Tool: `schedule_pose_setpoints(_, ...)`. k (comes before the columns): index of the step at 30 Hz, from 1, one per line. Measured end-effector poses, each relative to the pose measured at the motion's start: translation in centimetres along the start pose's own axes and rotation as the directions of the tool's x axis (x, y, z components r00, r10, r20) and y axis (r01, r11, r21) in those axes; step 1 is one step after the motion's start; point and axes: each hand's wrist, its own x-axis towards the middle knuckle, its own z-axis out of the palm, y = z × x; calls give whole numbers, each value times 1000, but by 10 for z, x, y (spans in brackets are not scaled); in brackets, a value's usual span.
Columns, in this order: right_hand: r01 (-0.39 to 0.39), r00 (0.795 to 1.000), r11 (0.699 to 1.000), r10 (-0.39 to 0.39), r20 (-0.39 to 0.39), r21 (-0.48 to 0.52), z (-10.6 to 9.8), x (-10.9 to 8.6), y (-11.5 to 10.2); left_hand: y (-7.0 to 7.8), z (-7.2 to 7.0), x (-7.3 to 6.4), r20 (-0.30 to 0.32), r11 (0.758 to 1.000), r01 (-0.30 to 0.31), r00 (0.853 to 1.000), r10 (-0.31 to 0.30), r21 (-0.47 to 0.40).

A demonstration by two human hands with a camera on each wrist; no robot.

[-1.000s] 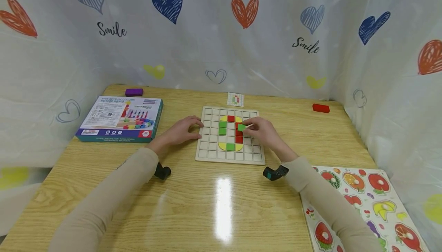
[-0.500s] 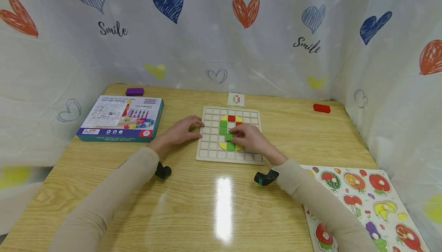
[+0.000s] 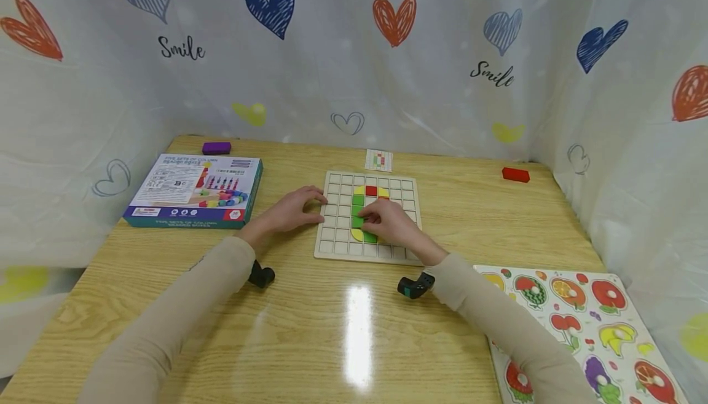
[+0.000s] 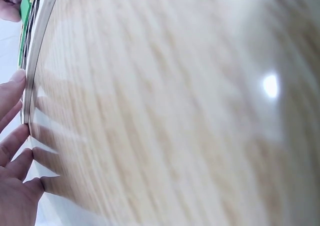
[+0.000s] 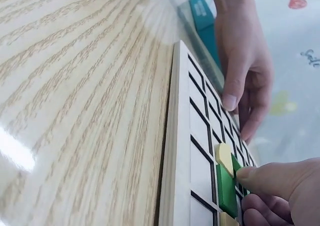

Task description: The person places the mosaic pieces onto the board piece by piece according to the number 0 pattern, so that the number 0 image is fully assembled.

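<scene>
A pale wooden grid board (image 3: 336, 247) lies mid-table, with green, red and yellow tiles set in its cells. My right hand (image 3: 389, 222) is over the board and pinches a green square tile (image 3: 357, 222) at the left column, below other green tiles (image 3: 358, 200). In the right wrist view its thumb (image 5: 255, 177) is on that tile, beside a yellow rounded tile (image 5: 225, 158) and another green tile (image 5: 226, 188). My left hand (image 3: 290, 210) rests with its fingertips at the board's left edge. The right hand hides part of the tile pattern.
A small pattern card (image 3: 378, 160) lies behind the board. At left are a boxed toy set (image 3: 193, 190) and a purple block (image 3: 216, 147). A red block (image 3: 515, 174) sits at back right, and a fruit puzzle board (image 3: 581, 305) lies at front right.
My right hand has carried the green tile from the board's right side to the lower left column, down among the other tiles. The left hand has stayed at the edge.
</scene>
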Motion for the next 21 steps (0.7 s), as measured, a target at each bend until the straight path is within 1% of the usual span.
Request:
schedule_pose_setpoints(10, -14, 1000, 1000, 14, 5, -19, 2, 1, -3, 0, 1, 0, -4, 1000, -1, 1000, 1, 5)
schedule_pose_setpoints(21, 5, 1000, 1000, -5, -5, -26, 3, 0, -1, -1, 1, 1, -7, 1000, -6, 1000, 6, 4)
